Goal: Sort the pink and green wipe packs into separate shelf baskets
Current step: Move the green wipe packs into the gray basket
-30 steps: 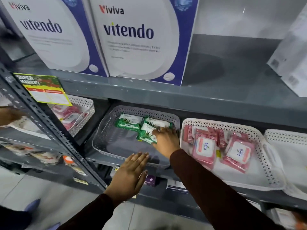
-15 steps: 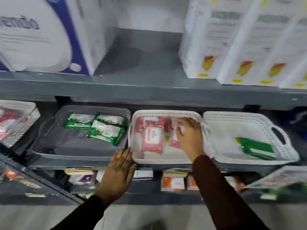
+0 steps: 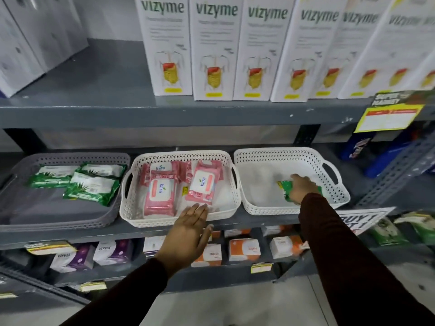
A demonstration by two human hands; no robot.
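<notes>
In the right white perforated plastic basket (image 3: 263, 158), my right hand (image 3: 300, 187) covers most of a green wipe pack (image 3: 286, 188); I cannot tell whether the fingers grip it or only rest on it. My left hand (image 3: 188, 234), fingers flat and together, hangs at the front rim of the middle white perforated basket (image 3: 179, 154), which holds pink wipe packs (image 3: 160, 196). At centre left, the grey perforated basket (image 3: 70, 157) holds three green packs (image 3: 91, 187). White cartons (image 3: 215, 48) stand on the grey shelf (image 3: 164, 114) above.

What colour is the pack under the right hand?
Green pack, under the right hand; head view.
</notes>
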